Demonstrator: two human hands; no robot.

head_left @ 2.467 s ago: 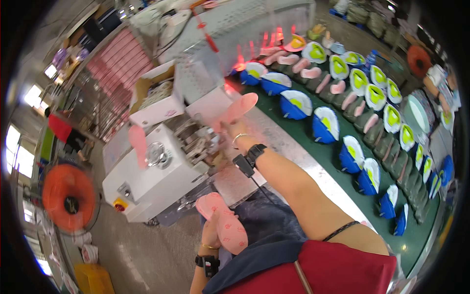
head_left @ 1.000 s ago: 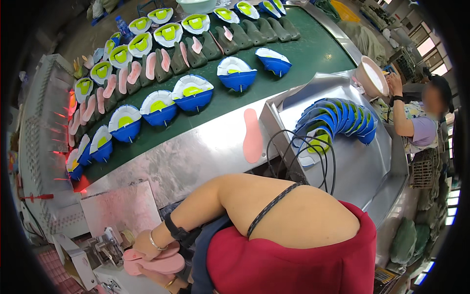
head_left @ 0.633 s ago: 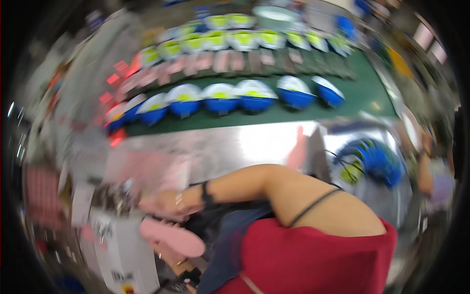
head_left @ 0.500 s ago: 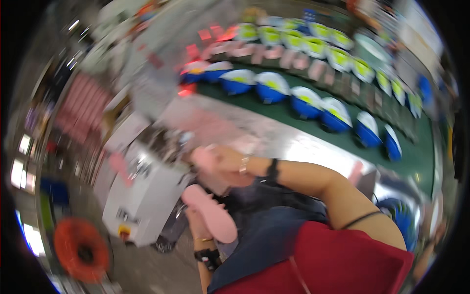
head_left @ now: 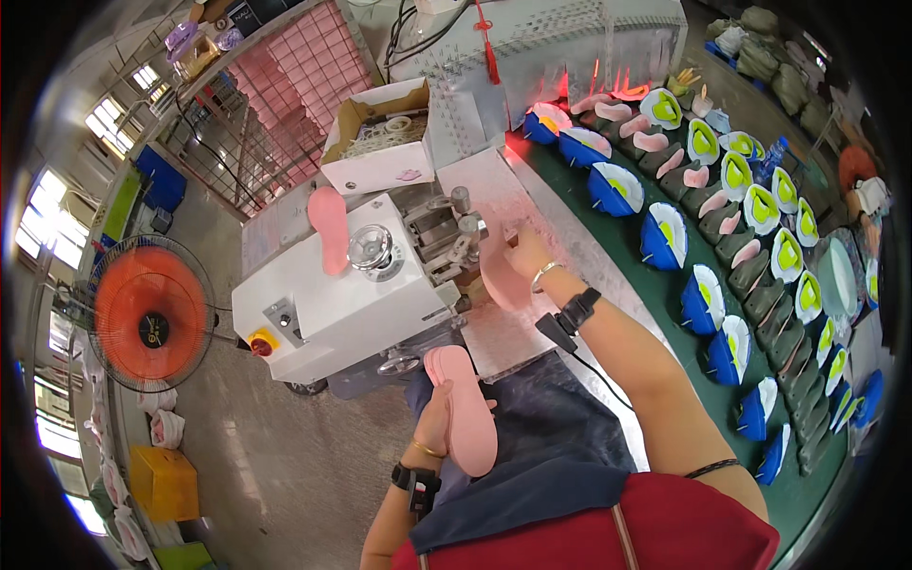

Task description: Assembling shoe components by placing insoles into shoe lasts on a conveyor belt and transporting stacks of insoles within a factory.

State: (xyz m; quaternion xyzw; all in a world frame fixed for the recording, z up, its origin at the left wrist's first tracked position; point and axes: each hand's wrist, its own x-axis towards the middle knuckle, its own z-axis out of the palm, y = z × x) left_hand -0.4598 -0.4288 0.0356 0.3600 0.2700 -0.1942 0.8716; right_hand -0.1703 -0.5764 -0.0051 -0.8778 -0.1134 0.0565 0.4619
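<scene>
My left hand (head_left: 434, 419) is wrapped round a small stack of pink insoles (head_left: 468, 423), low in front of my lap. Their rounded ends point toward the machine. On the machine's metal side table, my right hand (head_left: 530, 255) grips another pink insole (head_left: 503, 273). That insole's edge is at the rollers of the white machine (head_left: 334, 302), whose metal head (head_left: 453, 228) partly borders it. One more pink insole (head_left: 329, 228) lies on top of the machine, beside a round handwheel (head_left: 370, 248).
To the right, a green conveyor belt (head_left: 635, 237) carries rows of blue-and-white shoe uppers (head_left: 664, 237) and dark shoe lasts. An open white box (head_left: 382, 171) stands behind the machine. An orange fan (head_left: 152, 318) is at the left. Behind is a wire rack (head_left: 280, 95) of pink insoles.
The view has turned and steadied, so the machine sits more centrally. My right hand is now at the metal head with its insole; my left still holds the pink stack.
</scene>
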